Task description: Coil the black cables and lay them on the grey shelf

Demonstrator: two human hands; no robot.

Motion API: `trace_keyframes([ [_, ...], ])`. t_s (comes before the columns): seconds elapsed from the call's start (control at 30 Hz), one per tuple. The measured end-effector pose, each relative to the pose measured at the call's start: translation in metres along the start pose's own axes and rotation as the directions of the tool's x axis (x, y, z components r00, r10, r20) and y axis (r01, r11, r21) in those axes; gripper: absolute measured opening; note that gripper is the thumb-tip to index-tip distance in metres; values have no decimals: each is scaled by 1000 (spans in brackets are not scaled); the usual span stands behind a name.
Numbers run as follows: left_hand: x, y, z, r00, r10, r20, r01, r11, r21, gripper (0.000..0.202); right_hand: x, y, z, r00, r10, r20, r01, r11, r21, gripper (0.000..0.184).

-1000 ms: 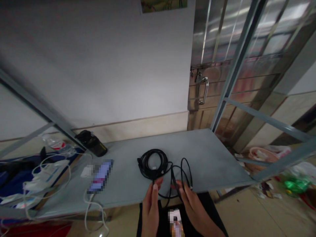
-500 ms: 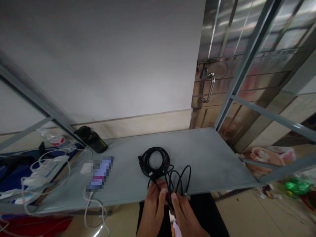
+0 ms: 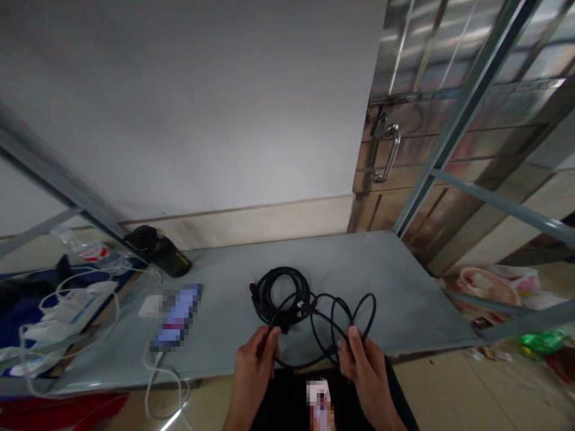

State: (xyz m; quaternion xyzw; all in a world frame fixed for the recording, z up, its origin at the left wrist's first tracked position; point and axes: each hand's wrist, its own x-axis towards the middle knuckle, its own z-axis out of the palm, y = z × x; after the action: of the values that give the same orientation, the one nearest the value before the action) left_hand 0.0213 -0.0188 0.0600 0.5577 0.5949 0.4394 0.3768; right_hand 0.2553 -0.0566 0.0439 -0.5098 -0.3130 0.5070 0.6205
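Note:
A black cable (image 3: 305, 287) lies on the grey tabletop, with one part wound in a neat round coil and looser loops to its right. My left hand (image 3: 257, 359) pinches a strand of it just in front of the coil. Loose loops pass through the closed fingers of my right hand (image 3: 363, 365), at the table's front edge. Between the two hands a length of cable sags in a shallow curve. A dark plug end sits at the coil's left side.
A phone (image 3: 178, 316) with a white charging cord lies left of the coil, beside a small white block (image 3: 151, 306). Behind it a black bottle (image 3: 162, 251) lies tilted. White power strips (image 3: 76, 314) rest at far left. Metal posts (image 3: 462, 120) flank the grey tabletop (image 3: 381, 269).
My hands, close together before, have moved apart, left hand leftward and right hand rightward. The cable between them is drawn out, and the loose loops have shifted right and spread wider.

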Motion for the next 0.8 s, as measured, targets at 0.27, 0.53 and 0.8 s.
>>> trace_keyframes([
  [0.27, 52, 3, 14, 985, -137, -102, 90, 923, -373, 68, 23, -61, -1, 977, -200, -72, 211, 956, 202, 66],
  [0.53, 55, -38, 28, 974, -34, -225, -26, 966, -256, 55, 77, -42, 42, 824, -353, 443, 564, 587, -580, 43],
  [0.8, 39, -51, 27, 952, 25, -305, -73, 987, -146, 45, 92, 37, 84, 589, -106, 801, 805, -17, -593, 28],
])
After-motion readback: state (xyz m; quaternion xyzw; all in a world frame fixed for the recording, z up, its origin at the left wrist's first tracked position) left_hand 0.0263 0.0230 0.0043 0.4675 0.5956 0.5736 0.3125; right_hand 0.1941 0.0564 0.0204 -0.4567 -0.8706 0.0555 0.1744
